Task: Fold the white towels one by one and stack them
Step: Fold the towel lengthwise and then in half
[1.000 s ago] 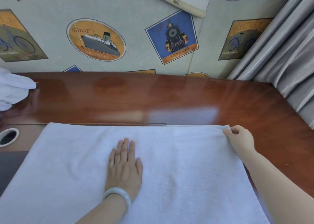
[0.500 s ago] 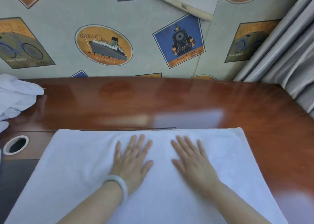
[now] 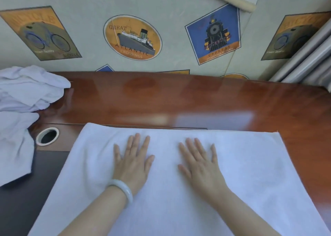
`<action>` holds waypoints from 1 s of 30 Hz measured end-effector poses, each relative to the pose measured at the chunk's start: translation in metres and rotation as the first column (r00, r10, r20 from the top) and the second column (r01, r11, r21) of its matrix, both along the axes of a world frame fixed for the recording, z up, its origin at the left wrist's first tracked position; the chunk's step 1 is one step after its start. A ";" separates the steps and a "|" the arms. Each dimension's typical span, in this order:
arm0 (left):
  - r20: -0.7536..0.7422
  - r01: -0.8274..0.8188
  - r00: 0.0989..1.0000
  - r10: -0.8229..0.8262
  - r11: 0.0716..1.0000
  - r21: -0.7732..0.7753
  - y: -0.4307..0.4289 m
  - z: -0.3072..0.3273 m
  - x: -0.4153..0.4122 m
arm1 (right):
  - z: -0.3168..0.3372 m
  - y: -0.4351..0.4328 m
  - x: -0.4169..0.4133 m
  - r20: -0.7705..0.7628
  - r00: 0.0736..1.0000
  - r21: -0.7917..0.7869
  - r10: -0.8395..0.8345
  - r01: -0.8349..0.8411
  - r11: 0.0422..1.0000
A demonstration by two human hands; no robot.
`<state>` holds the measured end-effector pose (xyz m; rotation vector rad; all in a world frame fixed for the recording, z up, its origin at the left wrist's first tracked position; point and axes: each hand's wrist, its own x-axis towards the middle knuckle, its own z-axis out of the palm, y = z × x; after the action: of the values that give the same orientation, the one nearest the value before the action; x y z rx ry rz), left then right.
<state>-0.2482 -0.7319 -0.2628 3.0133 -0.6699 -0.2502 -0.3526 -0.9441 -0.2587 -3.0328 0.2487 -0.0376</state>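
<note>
From the head camera I see both hands lying palm-down on the flat towel [image 3: 250, 173]. My left hand [image 3: 133, 161] sits just left of centre, fingers straight and slightly fanned toward 12 o'clock, with a pale bracelet [image 3: 123, 189] on the wrist. My right hand [image 3: 200, 164] lies beside it toward 3 o'clock, fingers straight and spread, angled toward 11 o'clock. Neither hand grips anything; both press flat on the cloth, a gap between them.

The flat towel is white and smooth. It fills the near half of the frame from 6 o'clock, and its far edge runs straight across the glossy brown desk [image 3: 197, 99].

I count two hands and one spread towel. A crumpled white heap [image 3: 30, 90] lies at 9 o'clock; I cannot tell how many towels are in it. One round cable hole [image 3: 47, 136] sits between the heap and the flat towel.
</note>
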 end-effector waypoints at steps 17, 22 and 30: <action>-0.092 -0.513 0.858 0.506 0.829 -0.223 0.117 0.032 0.101 | 0.015 0.106 0.038 -0.054 0.999 0.119 0.005 0.001 0.993; -0.384 -0.586 0.789 0.480 0.775 -0.235 0.127 0.043 0.134 | 0.006 0.138 0.069 -0.103 0.989 0.161 0.104 -0.086 0.983; -0.006 -0.478 0.874 0.487 0.856 -0.196 0.133 0.033 0.130 | -0.011 0.140 0.070 -0.075 0.996 0.068 0.052 -0.046 0.997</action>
<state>-0.1184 -0.5986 -0.2301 2.8774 0.0785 -0.0869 -0.2824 -0.8044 -0.2694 -2.9761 0.1777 0.0896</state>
